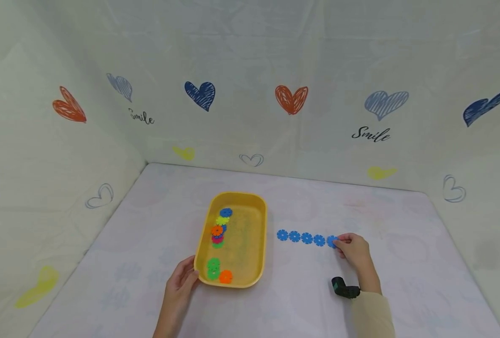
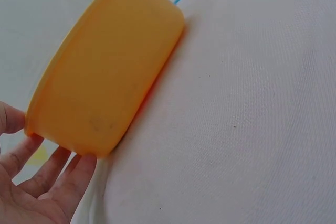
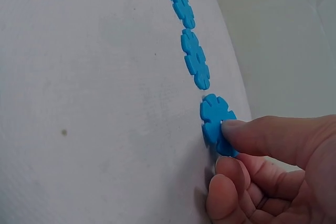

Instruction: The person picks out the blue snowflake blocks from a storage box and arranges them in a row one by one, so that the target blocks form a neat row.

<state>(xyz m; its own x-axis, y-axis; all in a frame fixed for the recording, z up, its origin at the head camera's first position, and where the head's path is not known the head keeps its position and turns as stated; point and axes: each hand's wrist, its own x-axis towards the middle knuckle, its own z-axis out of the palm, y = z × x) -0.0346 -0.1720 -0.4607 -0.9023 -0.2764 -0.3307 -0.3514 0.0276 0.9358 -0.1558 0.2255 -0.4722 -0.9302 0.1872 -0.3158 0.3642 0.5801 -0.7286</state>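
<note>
My right hand (image 1: 355,251) pinches a blue snowflake disc (image 3: 214,116) between thumb and fingers, at the right end of a row. Several more blue snowflake discs (image 1: 306,238) lie flat to its left. The held disc tilts slightly up from the white tabletop in the right wrist view. At the near left corner of a yellow tray (image 1: 243,286), my left hand (image 1: 180,281) grips the rim, thumb on top and fingers against the outer wall. Inside the tray, along its left side, are green snowflake discs (image 1: 213,268), orange, yellow, pink and blue ones.
A black wrist camera (image 1: 344,288) sticks out beside the right sleeve (image 1: 372,314). The white tabletop (image 1: 300,300) meets a pale curtain (image 1: 250,56) printed with hearts at the back and sides.
</note>
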